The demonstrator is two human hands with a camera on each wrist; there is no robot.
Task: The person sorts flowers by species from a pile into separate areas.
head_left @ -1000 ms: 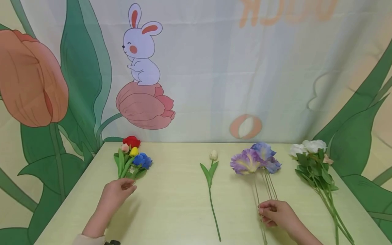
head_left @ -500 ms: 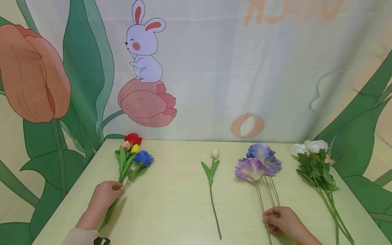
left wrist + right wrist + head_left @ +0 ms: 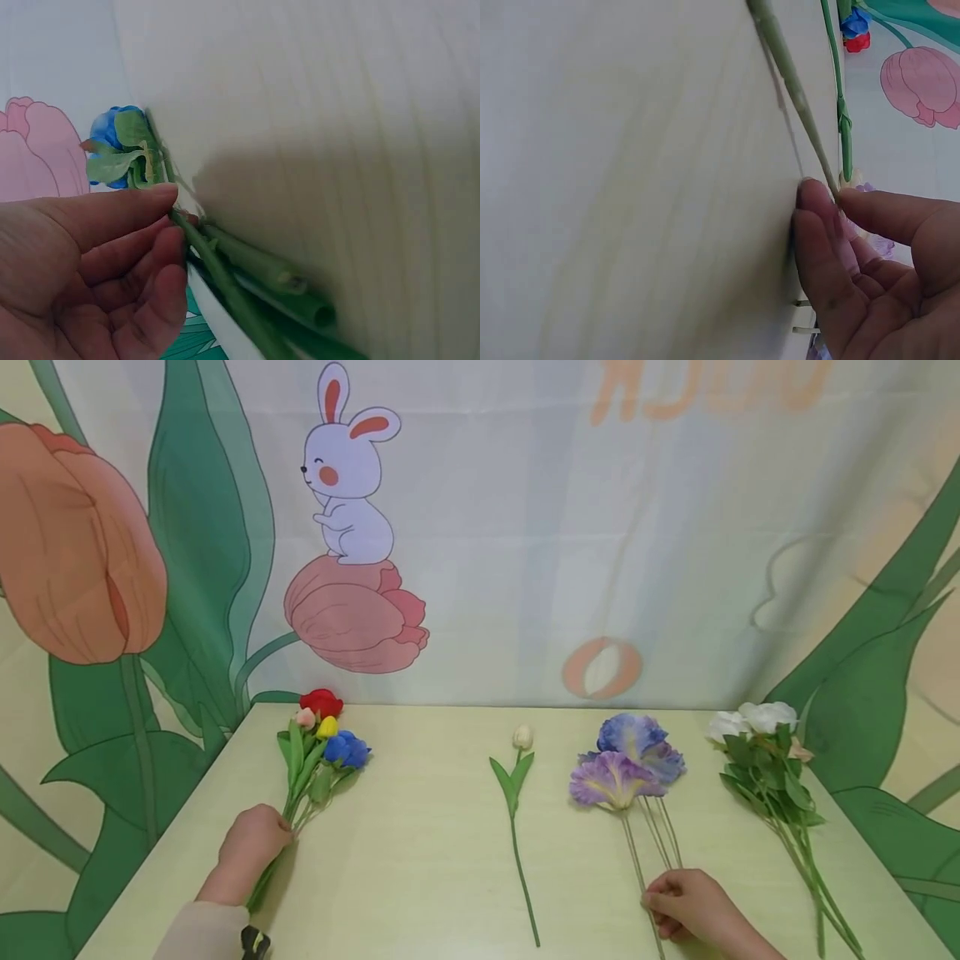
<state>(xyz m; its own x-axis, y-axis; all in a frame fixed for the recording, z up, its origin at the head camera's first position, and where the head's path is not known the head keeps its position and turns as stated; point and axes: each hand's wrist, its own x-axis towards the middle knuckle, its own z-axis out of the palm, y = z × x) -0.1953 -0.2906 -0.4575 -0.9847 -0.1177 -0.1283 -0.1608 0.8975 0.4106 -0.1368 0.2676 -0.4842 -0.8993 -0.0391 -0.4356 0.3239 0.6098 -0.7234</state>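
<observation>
At the table's left, my left hand [image 3: 255, 837] pinches a green stem [image 3: 217, 259] between thumb and fingers. That stem belongs to a bunch of artificial flowers with a red bloom [image 3: 322, 702], a yellow one [image 3: 327, 727], a small pink one [image 3: 305, 718] and a blue one [image 3: 347, 749]. Right of centre, my right hand [image 3: 693, 906] pinches the thin stem [image 3: 793, 86] of a purple iris [image 3: 611, 779]. Bluish-purple blooms [image 3: 633, 735] lie behind that iris, their stems [image 3: 663, 835] running down toward the hand.
Between the hands lies a single white tulip [image 3: 523, 737] with two green leaves. Several white flowers [image 3: 768, 717] with leafy stems lie along the right side of the pale table [image 3: 420, 860]. A printed cloth [image 3: 480, 568] hangs at the back edge.
The left hand has slid left and nearer along its bunch's stems. The right hand has shifted slightly right and nearer, and the purple iris it holds has come nearer and lower.
</observation>
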